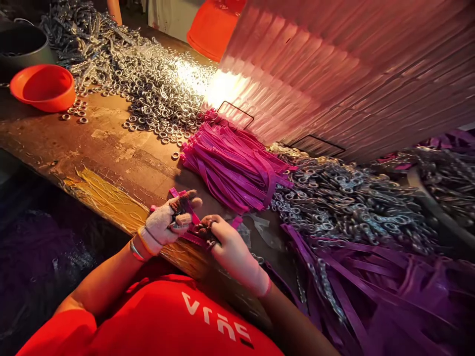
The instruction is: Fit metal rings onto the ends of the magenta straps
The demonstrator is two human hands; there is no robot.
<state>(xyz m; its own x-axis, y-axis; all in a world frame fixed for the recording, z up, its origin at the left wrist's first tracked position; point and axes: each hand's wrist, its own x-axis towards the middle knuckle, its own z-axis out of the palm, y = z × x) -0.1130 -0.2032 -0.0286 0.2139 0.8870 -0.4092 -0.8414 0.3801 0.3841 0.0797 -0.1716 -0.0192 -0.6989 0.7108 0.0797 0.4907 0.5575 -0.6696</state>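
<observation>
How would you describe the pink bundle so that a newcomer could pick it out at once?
Start from the large ribbed panel at the upper right and go to its lower left end. There, on the table between the rings and the links, lies the pink bundle. It is brighter and more tightly packed than the loose purple straps at the lower right.

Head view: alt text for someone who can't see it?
A gloved left hand and gloved right hand hold a magenta strap at a workbench. Beyond lie piled magenta straps and loose metal rings; metal links are heaped at right.
</observation>
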